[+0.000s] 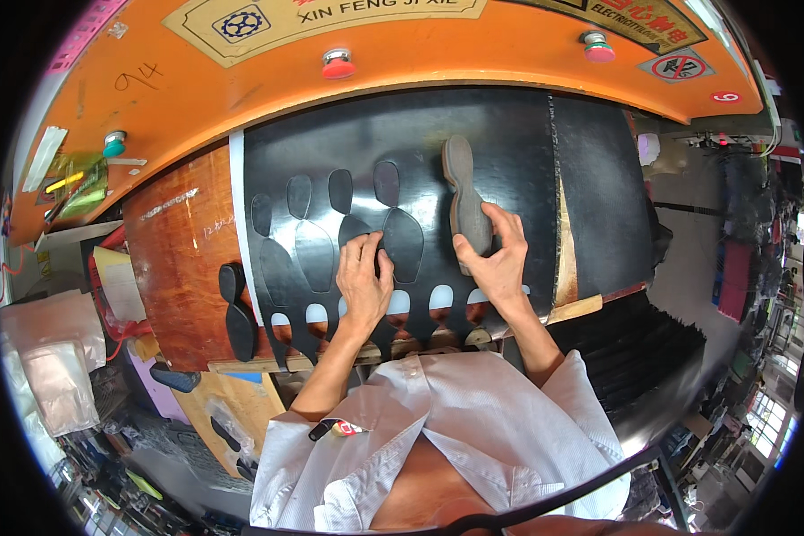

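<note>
My right hand [496,255] grips a thick, grey, sole-shaped cutting die [463,183] by its wider near end, thumb on one side and fingers on the other. It rests on a black rubber sheet [509,116]. My left hand [364,275] lies on that sheet, empty, with fingers stretched forward and thumb apart. Its fingertips touch the area between two cut sole outlines, partly covering one of them. The nearest sole-shaped cut piece [404,241] sits flush in the sheet just right of that hand. Further cut soles [311,241] line up to the left.
An orange machine beam [268,80] with red push buttons [337,64] spans the far side. Scalloped cut-outs edge the sheet's near side. A loose black sole [239,313] lies on the brown board [174,268] at left. More black sheeting [603,188] lies at right.
</note>
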Motion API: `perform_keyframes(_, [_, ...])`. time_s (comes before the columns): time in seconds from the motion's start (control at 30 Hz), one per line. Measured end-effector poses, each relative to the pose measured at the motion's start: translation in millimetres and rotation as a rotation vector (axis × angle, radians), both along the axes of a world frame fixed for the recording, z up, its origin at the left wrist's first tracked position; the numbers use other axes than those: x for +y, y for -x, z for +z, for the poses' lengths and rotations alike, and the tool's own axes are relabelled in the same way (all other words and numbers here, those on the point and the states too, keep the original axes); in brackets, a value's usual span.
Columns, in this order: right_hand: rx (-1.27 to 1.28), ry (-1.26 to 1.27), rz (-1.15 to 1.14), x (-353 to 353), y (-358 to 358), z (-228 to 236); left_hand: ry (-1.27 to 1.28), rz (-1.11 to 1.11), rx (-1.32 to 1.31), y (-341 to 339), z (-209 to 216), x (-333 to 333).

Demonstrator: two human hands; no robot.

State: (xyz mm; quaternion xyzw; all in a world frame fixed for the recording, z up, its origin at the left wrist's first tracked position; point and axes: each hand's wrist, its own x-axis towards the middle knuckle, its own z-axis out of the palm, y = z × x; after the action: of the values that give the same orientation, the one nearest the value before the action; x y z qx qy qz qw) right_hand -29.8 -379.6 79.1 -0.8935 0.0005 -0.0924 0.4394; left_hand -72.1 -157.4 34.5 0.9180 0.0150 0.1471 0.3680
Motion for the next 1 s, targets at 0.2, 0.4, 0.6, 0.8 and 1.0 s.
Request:
perform_keyframes(0.2, [-0.149,0.317,0.022,28.5,-0.4,-25.4,0.170,-0.028,0.076,2.5,8.8,7.2])
perform_keyframes(0.4, [-0.227,0.269,-0.025,30.0,-36.3,-38.2,0.209,0.106,-0.079,85.7,6.2,20.5])
perform_keyframes(0.6, [-0.333,0.298,-0.034,27.4,-95.3,-40.4,0.045,0.139,-0.149,65.3,-41.4,4.4])
perform_keyframes(0.8, [-0.426,-0.194,-0.201,-51.2,-153.0,37.2,-0.055,0.228,-0.147,-5.9,-44.6,10.9])
perform_keyframes(1.0, [-0.258,-0.118,-0.040,-118.9,-206.8,111.4,-0.009,0.255,-0.023,-68.7,-32.4,14.1])
